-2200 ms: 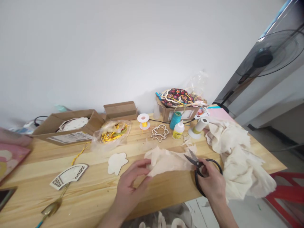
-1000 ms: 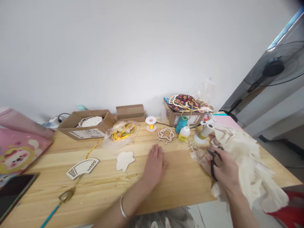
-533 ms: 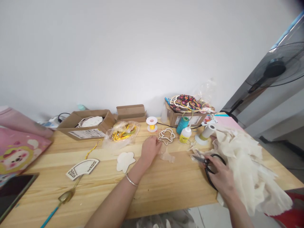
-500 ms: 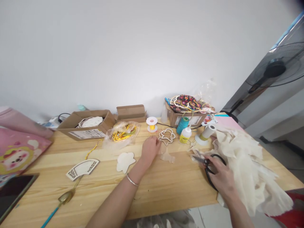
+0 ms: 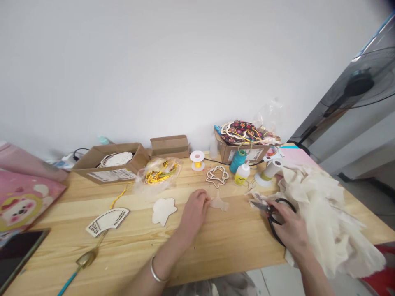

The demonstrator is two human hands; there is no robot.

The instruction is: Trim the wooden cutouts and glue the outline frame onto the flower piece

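Observation:
My left hand (image 5: 195, 209) is closed, its fingertips pressed together at the left end of a small sheer fabric scrap (image 5: 220, 203) on the table. In my right hand (image 5: 291, 228) are black-handled scissors (image 5: 270, 209), held by the loops with the blades pointing left. Just past the scrap lies a cut-out wooden outline (image 5: 217, 176) shaped like a cloud and star. To the left of my left hand rests a solid pale piece (image 5: 164, 210) of similar outline. Crumpled cream cloth (image 5: 317, 213) lies right of the scissors and hangs over the table's front edge.
Near the wall stand a glue bottle (image 5: 242, 174), teal thread (image 5: 238, 161), a white roll (image 5: 271, 170), a yellow spool (image 5: 197, 160) and a filled carton (image 5: 226, 152). Leftward are another carton (image 5: 108, 174), a bag of cords (image 5: 159, 174), a fan-shaped piece (image 5: 108, 221) and a phone (image 5: 21, 257).
My left hand has moved from beside the wooden outline toward me, down to the fabric scrap. My right hand still holds the scissors in nearly the same place.

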